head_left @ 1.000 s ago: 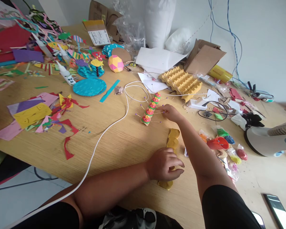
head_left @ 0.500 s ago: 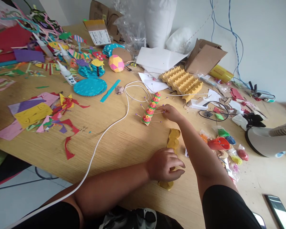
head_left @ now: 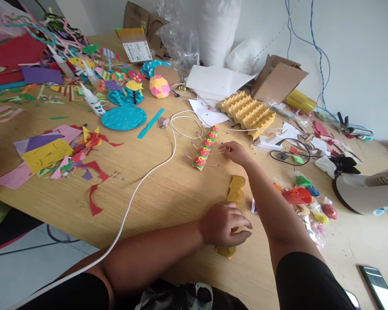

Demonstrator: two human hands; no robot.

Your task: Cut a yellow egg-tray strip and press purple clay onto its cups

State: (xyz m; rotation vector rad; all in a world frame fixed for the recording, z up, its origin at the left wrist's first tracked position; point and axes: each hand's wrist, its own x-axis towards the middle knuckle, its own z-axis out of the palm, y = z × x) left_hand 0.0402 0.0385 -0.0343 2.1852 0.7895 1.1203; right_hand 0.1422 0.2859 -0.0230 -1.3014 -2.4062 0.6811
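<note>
We see our right hand (head_left: 234, 153) with its fingers bent inward and thumb close to them; we cannot tell whether the fingertips grip one of the pins (head_left: 218, 165). Our left hand (head_left: 224, 224), nearer us, is half open, fingers loosely curled and thumb apart, and lies across a lumpy yellow strip (head_left: 236, 193), whose two ends show past it; we cannot make out any grip on it.

Just left of the right hand lies a row of red-and-green domes (head_left: 203, 152), with pins sticking out along both sides. Farther left of both hands, a white cable (head_left: 134, 188) curves over the wooden table (head_left: 168, 193). Beyond the right hand we have a yellow egg tray (head_left: 245, 110), and past the cable a blue disc (head_left: 124, 118) and a pink-and-yellow ball (head_left: 159, 87). To the right of both hands, past our right forearm, a red cup (head_left: 298, 195) lies among small bags of coloured material (head_left: 300, 180).
</note>
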